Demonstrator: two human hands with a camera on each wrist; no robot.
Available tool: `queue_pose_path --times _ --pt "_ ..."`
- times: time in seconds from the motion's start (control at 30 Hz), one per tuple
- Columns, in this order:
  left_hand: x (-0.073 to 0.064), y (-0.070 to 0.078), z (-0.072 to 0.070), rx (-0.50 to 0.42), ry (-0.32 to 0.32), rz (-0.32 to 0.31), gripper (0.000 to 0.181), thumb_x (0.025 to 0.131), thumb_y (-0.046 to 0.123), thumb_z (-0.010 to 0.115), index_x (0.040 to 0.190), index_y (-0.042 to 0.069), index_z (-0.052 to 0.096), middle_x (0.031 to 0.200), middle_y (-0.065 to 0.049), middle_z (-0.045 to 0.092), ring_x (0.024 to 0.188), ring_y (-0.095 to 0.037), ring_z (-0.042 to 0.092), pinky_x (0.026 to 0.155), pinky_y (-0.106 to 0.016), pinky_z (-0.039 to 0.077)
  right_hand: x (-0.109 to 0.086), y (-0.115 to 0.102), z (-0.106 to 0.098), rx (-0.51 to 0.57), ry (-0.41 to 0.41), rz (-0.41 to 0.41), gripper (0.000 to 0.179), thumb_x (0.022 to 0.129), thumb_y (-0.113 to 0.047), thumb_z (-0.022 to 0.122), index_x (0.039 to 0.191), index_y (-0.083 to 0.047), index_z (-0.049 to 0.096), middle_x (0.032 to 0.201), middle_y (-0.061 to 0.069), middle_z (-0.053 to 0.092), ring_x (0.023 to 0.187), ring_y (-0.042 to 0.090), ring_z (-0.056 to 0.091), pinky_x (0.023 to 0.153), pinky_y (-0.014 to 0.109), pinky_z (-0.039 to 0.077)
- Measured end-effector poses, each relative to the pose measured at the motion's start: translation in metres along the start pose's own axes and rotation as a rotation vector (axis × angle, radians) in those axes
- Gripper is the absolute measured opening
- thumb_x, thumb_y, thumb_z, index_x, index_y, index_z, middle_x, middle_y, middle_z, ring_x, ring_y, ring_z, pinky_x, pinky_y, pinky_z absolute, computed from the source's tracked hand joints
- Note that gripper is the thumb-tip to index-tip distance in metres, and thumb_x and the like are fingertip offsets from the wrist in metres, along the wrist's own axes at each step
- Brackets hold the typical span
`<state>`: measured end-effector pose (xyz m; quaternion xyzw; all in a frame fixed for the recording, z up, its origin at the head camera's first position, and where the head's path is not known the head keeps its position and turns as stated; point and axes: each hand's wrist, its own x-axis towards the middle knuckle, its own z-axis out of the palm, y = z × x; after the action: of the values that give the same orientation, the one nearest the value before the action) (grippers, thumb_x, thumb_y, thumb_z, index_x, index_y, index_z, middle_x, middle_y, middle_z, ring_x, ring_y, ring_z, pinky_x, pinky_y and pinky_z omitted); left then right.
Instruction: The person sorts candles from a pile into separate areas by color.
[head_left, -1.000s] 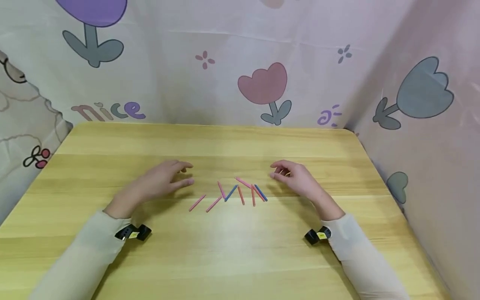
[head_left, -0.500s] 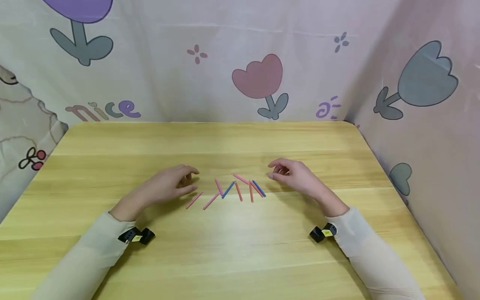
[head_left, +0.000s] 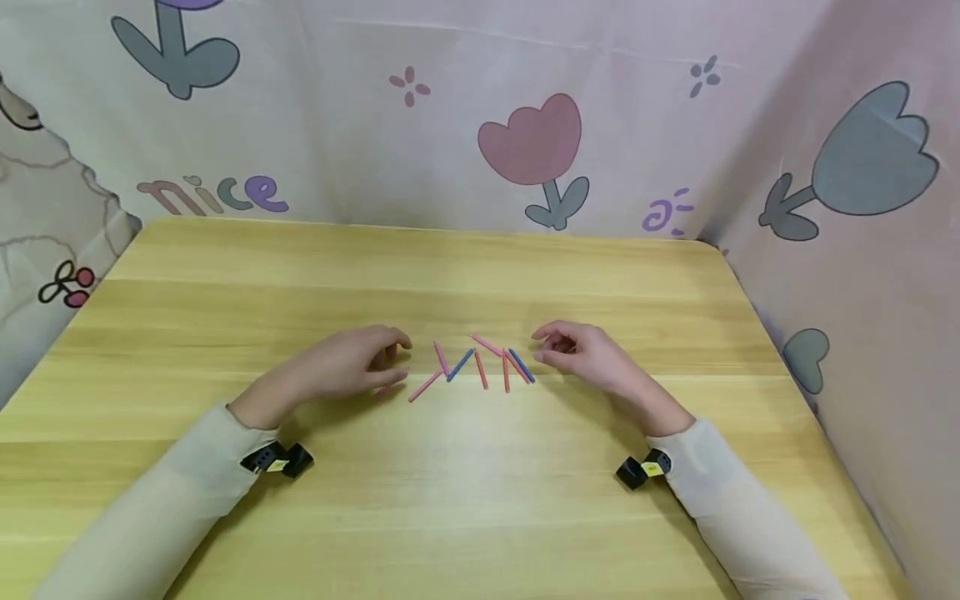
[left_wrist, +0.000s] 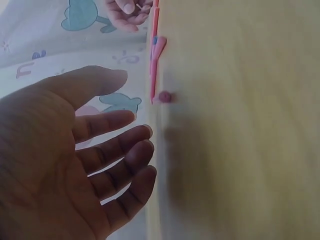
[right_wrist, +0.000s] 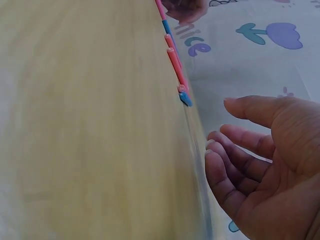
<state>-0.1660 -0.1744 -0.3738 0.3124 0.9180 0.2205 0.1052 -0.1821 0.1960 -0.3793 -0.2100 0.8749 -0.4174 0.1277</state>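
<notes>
Several thin pink, orange and blue sticks lie on the wooden table, mid head view. My left hand (head_left: 341,362) hovers with loosely bent fingers over the leftmost pink stick (head_left: 386,390), partly covering it. Beside that lies another slanted pink stick (head_left: 426,387); a shorter-looking pink stick (head_left: 441,358) and a blue stick (head_left: 461,365) meet near its upper end. Farther right are an orange stick (head_left: 481,371), a pink stick (head_left: 487,344), two more orange ones and a blue stick (head_left: 522,365). My right hand (head_left: 588,354), fingers loosely bent, hangs right of that last stick. Both wrist views show nothing held.
The wooden table (head_left: 450,500) reaches back to a printed curtain (head_left: 360,150) with flowers, which also closes off both sides. Small black cameras are strapped at the left wrist (head_left: 277,459) and the right wrist (head_left: 643,468).
My left hand has moved right, from beside the leftmost pink stick to over it. My right hand has come slightly nearer the sticks. The sticks keep their arrangement; the head view has shifted a little.
</notes>
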Motion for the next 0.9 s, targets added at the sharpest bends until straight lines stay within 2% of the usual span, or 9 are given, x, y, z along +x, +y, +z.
queue_pose_path --times 0.2,0.4,0.5,0.67,0.9 --pt "-0.004 0.005 0.005 0.014 -0.011 0.037 0.036 0.093 0.029 0.068 0.12 0.006 0.06 0.09 0.005 0.057 0.072 -0.008 0.051 0.071 -0.032 0.048 0.003 -0.004 0.006 -0.019 -0.035 0.015 0.027 0.092 -0.015 0.069 0.116 -0.004 0.066 0.089 0.003 0.065 0.077 0.018 0.059 0.064 0.027 0.05" --pt "-0.008 0.011 0.006 0.042 0.037 0.042 0.029 0.09 0.025 0.072 0.112 0.009 0.061 0.082 0.005 0.052 0.066 -0.008 0.046 0.065 -0.03 0.044 0.012 -0.01 0.007 -0.107 -0.092 0.003 0.025 0.09 -0.019 0.071 0.113 -0.007 0.067 0.084 0.0 0.062 0.072 0.014 0.054 0.062 0.027 0.046" --pt "-0.008 0.012 0.009 0.039 0.04 0.044 0.026 0.089 0.024 0.072 0.109 0.011 0.06 0.078 0.006 0.05 0.064 -0.007 0.044 0.063 -0.028 0.042 0.014 -0.01 0.008 -0.131 -0.123 0.008 0.025 0.089 -0.02 0.072 0.111 -0.008 0.067 0.083 -0.001 0.061 0.072 0.014 0.054 0.063 0.028 0.046" --pt "-0.008 0.011 0.014 0.027 0.032 0.045 0.025 0.088 0.022 0.074 0.105 0.013 0.059 0.078 0.007 0.05 0.065 -0.007 0.044 0.063 -0.028 0.042 0.014 -0.009 0.008 -0.126 -0.131 0.005 0.023 0.089 -0.019 0.072 0.11 -0.009 0.066 0.081 -0.001 0.061 0.073 0.015 0.054 0.065 0.03 0.047" --pt "-0.009 0.006 0.012 0.031 0.014 0.034 0.024 0.088 0.019 0.073 0.105 0.012 0.058 0.079 0.007 0.052 0.069 -0.008 0.048 0.065 -0.028 0.044 0.016 -0.015 0.011 -0.146 -0.092 -0.024 0.015 0.09 -0.019 0.072 0.103 -0.013 0.067 0.08 -0.003 0.06 0.073 0.016 0.055 0.064 0.03 0.047"
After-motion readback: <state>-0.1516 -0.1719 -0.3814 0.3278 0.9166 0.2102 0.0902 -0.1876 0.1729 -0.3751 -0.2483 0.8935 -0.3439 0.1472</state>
